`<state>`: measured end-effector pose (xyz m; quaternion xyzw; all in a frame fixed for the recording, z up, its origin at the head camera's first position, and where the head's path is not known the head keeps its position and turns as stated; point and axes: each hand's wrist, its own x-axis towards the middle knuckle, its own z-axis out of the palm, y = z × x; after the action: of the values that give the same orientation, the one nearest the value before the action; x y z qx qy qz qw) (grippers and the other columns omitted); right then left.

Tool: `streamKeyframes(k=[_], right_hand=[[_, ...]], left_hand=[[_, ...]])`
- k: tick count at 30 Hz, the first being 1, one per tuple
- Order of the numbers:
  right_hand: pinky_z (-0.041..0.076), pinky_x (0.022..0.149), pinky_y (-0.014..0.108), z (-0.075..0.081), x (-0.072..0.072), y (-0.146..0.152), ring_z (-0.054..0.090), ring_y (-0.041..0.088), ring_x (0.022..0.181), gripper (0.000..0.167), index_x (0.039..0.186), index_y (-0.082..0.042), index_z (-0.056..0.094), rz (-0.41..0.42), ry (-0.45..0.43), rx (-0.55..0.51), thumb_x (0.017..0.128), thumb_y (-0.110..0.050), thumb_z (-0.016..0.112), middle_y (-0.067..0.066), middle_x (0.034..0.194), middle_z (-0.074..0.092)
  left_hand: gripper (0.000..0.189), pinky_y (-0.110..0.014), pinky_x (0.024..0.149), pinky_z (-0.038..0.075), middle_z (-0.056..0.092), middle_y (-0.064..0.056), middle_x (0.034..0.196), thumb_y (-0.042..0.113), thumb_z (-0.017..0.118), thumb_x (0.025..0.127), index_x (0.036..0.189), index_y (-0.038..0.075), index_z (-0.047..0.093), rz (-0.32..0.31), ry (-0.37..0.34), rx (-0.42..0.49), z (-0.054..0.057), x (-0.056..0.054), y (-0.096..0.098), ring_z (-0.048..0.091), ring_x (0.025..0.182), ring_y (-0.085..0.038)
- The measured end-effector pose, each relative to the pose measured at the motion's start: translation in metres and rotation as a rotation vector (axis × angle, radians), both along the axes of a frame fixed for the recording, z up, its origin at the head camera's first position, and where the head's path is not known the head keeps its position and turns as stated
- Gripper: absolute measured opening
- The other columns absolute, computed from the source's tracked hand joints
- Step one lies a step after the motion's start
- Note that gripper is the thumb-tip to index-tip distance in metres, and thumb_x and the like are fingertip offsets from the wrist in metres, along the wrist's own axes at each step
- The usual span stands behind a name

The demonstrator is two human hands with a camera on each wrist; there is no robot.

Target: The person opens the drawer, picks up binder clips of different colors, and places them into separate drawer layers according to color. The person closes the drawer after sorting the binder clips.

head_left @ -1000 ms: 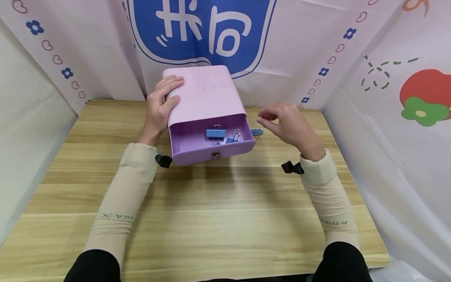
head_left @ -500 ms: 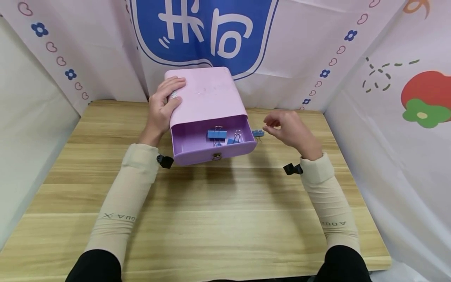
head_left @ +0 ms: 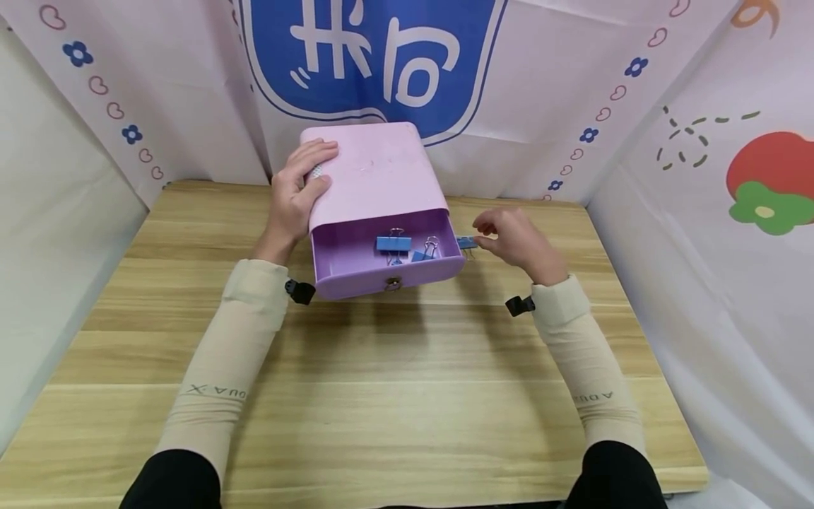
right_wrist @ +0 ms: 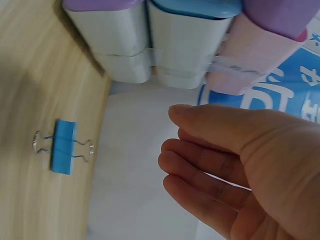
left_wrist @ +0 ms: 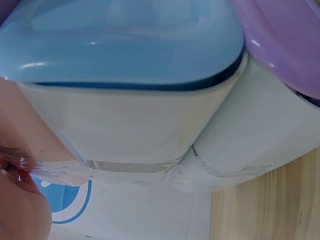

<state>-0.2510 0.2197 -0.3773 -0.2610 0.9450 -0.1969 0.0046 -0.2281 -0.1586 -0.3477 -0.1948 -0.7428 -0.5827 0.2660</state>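
Note:
A pink drawer unit (head_left: 375, 170) stands at the back of the table with its purple top drawer (head_left: 343, 258) pulled out. Inside it lie blue binder clips (head_left: 393, 244) with wire handles. My left hand (head_left: 295, 194) rests over the unit's left edge, fingers and thumb lying on the pink top; only part of this hand (left_wrist: 22, 205) enters the left wrist view. Right of the drawer, another blue binder clip (right_wrist: 63, 146) lies on the table. My right hand (head_left: 515, 240) hovers beside that clip, holding nothing, with its fingers (right_wrist: 200, 155) loosely bent and apart from the clip.
Below the pink tier, the wrist views show a white tier with a blue drawer (left_wrist: 135, 45) and another with a purple drawer (left_wrist: 285, 40). Clear tape joins the tiers. Printed cloth (head_left: 509, 85) hangs behind the wooden table (head_left: 381, 396).
My right hand first drew back a little to the right, then came down and left, closer to the binder clip on the table. My left hand stays on the unit.

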Motion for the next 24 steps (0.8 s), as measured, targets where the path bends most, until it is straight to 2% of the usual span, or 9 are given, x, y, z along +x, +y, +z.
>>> streamKeyframes(k=[8,15,20,24], right_hand=[[0.062,0.095,0.046,-0.021,-0.015,0.001,0.074,0.036,0.104,0.031,0.118,0.007,0.073,-0.017,-0.048,0.038,0.092,-0.008,0.079,0.024,0.113,0.077],[0.062,0.095,0.047,-0.037,-0.026,0.001,0.073,0.037,0.103,0.029,0.116,0.009,0.073,-0.033,-0.081,0.049,0.091,-0.006,0.078,0.026,0.112,0.076],[0.062,0.093,0.048,-0.046,-0.033,0.000,0.073,0.036,0.100,0.026,0.113,0.008,0.073,-0.032,-0.081,0.077,0.091,-0.004,0.076,0.024,0.108,0.076],[0.062,0.089,0.047,-0.051,-0.038,-0.003,0.072,0.034,0.094,0.020,0.108,0.006,0.075,-0.025,-0.076,0.095,0.090,-0.002,0.075,0.022,0.104,0.077]], left_hand=[[0.048,-0.030,0.129,0.030,0.065,-0.029,0.141,0.010,0.053,0.088,0.129,-0.011,0.069,-0.003,0.009,0.002,0.000,-0.001,0.001,0.051,0.146,-0.034],[0.046,-0.033,0.130,0.029,0.065,-0.031,0.139,0.006,0.056,0.086,0.126,-0.013,0.070,-0.015,0.026,-0.002,0.001,0.002,0.000,0.048,0.146,-0.044],[0.047,-0.032,0.130,0.028,0.065,-0.030,0.141,0.008,0.055,0.087,0.127,-0.011,0.069,-0.012,0.004,-0.003,0.000,0.001,0.000,0.048,0.147,-0.040],[0.048,-0.031,0.130,0.028,0.068,-0.022,0.141,0.014,0.058,0.087,0.128,-0.004,0.073,-0.001,0.020,-0.010,-0.016,-0.016,-0.008,0.050,0.148,-0.031]])
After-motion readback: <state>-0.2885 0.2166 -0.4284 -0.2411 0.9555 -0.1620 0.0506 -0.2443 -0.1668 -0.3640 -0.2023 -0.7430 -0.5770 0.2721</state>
